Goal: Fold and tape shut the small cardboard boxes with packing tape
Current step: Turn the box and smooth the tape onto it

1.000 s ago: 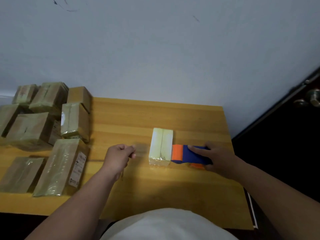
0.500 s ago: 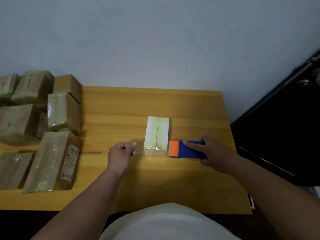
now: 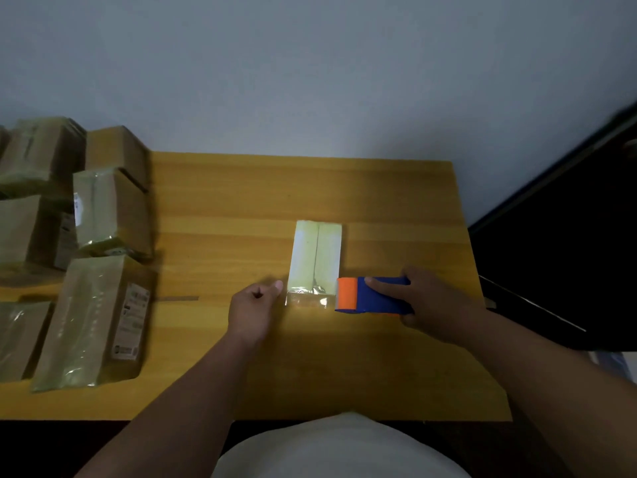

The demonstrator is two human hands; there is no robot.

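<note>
A small pale cardboard box (image 3: pixel 316 255) lies on the wooden table (image 3: pixel 241 201), its centre seam running away from me. A strip of clear tape (image 3: pixel 306 300) stretches across the box's near end. My left hand (image 3: pixel 253 310) pinches the tape's free end just left of the box. My right hand (image 3: pixel 431 301) grips a blue and orange tape dispenser (image 3: pixel 370 295) touching the box's near right corner.
Several taped brown boxes (image 3: pixel 89 319) are stacked and laid out at the table's left side. A loose strip of tape (image 3: pixel 179 298) lies on the table beside them. A dark doorway (image 3: pixel 568 253) is to the right, past the table's edge.
The tape line has shifted from the middle of the box toward its near end. My left hand moved right, close to the box's near left corner. The dispenser stayed at the box's right.
</note>
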